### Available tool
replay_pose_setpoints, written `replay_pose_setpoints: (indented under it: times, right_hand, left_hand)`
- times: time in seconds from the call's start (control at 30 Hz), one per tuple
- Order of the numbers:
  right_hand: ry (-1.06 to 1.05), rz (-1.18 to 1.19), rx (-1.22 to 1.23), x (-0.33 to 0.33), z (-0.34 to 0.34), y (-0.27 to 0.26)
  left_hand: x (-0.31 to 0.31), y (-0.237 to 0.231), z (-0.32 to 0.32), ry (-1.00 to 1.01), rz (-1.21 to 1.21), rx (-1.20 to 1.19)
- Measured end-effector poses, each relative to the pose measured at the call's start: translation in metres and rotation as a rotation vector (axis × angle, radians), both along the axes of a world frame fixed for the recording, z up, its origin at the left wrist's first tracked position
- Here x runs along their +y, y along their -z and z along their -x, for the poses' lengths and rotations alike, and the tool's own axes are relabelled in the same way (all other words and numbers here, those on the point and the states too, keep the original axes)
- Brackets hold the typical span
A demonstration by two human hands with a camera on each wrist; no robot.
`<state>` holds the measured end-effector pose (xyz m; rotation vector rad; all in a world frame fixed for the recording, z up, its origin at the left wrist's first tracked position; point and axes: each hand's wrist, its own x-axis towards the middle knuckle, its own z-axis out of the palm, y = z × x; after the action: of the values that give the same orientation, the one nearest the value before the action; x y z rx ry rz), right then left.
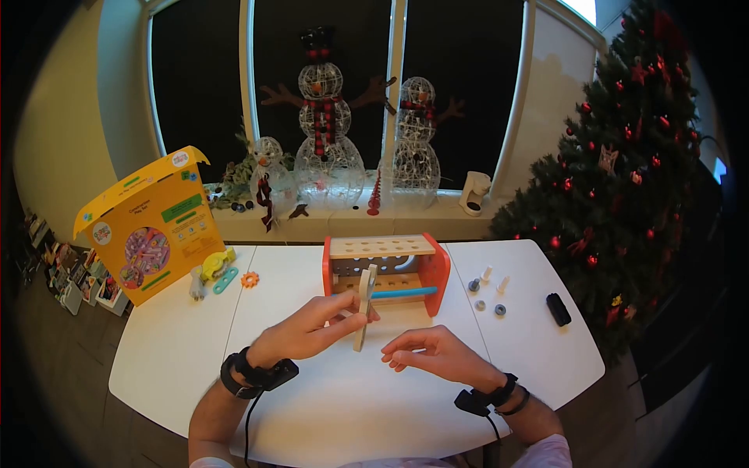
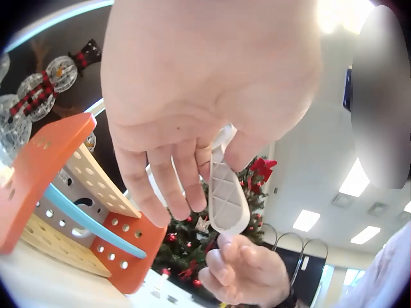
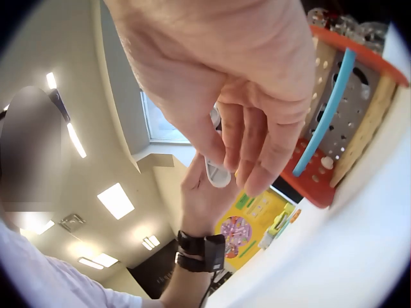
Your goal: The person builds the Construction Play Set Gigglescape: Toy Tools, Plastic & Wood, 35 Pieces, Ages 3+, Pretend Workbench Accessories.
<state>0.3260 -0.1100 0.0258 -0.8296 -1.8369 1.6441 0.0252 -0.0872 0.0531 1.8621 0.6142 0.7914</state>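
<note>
My left hand point(image 1: 318, 321) grips a pale toy wrench point(image 1: 363, 312) between thumb and fingers, upright above the table's front half. Its handle with a crisscross pattern point(image 2: 228, 199) shows in the left wrist view. To the right, my right hand point(image 1: 441, 351) is held in the air with loosely bent fingers and nothing in them; its fingertips come near the handle's lower end. Just behind the wrench stands a toy workbench point(image 1: 382, 247) with red sides, perforated boards and a blue bar point(image 1: 406, 292).
Grey and cream toy bolts and nuts point(image 1: 500, 310) stand on the table's right, beside a black object point(image 1: 559, 310). On the left are a yellow box point(image 1: 168, 226), a yellow toy piece point(image 1: 218, 265), a teal strip point(image 1: 225, 280) and an orange gear point(image 1: 250, 279).
</note>
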Motion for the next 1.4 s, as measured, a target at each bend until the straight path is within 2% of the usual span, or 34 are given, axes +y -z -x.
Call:
replay_pose_setpoints:
  times: [0.03,0.07,0.1,0.13,0.17,0.3,0.33,0.4,0.53,0.6,0.67,0.73,0.8,0.83,0.9,0.93,1.0,1.2,1.23,1.3,1.4]
  right_hand:
    - [0.025,-0.103,-0.113,0.001,-0.009,-0.001]
    - [0.026,-0.102,-0.118,0.005,-0.019,-0.003]
    - [0.124,-0.284,-0.229,0.01,-0.03,-0.005]
    - [0.22,-0.465,-0.34,0.015,-0.042,-0.007]
    - [0.31,-0.548,-0.357,0.021,-0.055,-0.007]
    - [0.627,-0.632,-0.763,0.051,-0.113,0.01]
    - [0.627,-0.633,-0.767,0.061,-0.131,0.025]
    - [0.714,-0.972,-0.983,0.077,-0.166,0.061]
    - [0.735,-0.974,-1.005,0.094,-0.196,0.096]
    - [0.76,-0.765,-1.084,0.098,-0.201,0.104]
    - [0.758,-0.765,-1.091,0.094,-0.196,0.097]
    - [0.763,-0.767,-1.096,0.088,-0.187,0.082]
    - [0.789,-0.629,-0.872,0.075,-0.167,0.055]
    - [0.79,-0.628,-0.871,0.071,-0.158,0.044]
    - [0.724,-0.615,-0.523,0.06,-0.141,0.025]
    - [0.729,-0.61,-0.522,0.052,-0.129,0.012]
    - [0.631,-0.596,-0.308,0.034,-0.103,-0.015]
    - [0.454,-0.598,-0.097,0.011,-0.061,-0.042]
    - [0.459,-0.603,-0.094,0.009,-0.055,-0.043]
    - [0.386,-0.491,0.03,0.006,-0.044,-0.041]
    - [0.337,-0.322,0.089,0.004,-0.037,-0.039]
  left_hand:
    - [-0.001,-0.005,-0.002,-0.078,-0.052,0.178]
    - [-0.002,-0.006,-0.004,-0.157,-0.104,0.353]
    - [-0.001,-0.003,-0.007,-0.157,-0.103,0.346]
    - [-0.001,0.002,-0.009,-0.187,-0.264,0.419]
    - [0.0,0.008,-0.011,-0.217,-0.424,0.491]
    - [0.015,0.034,-0.013,-0.231,-0.584,0.464]
    - [0.017,0.036,-0.014,-0.223,-0.569,0.479]
    - [0.021,0.041,-0.016,-0.217,-0.555,0.492]
    - [0.023,0.049,-0.021,-0.286,-0.656,0.532]
    - [0.022,0.05,-0.021,-0.29,-0.677,0.547]
    - [0.024,0.052,-0.022,-0.325,-0.823,0.5]
    - [0.02,0.046,-0.022,-0.31,-0.752,0.564]
    - [0.015,0.041,-0.022,-0.296,-0.681,0.628]
    - [0.013,0.04,-0.021,-0.299,-0.686,0.638]
    - [0.008,0.041,-0.017,-0.294,-0.691,0.65]
    - [0.008,0.041,-0.015,-0.288,-0.672,0.639]
    - [0.006,0.041,-0.011,-0.274,-0.657,0.631]
    - [0.002,0.034,-0.003,-0.296,-0.647,0.659]
    - [-0.002,0.035,-0.004,-0.318,-0.716,0.643]
    - [-0.007,0.028,-0.008,-0.343,-0.79,0.624]
    - [-0.027,0.009,-0.019,-0.366,-0.657,0.758]
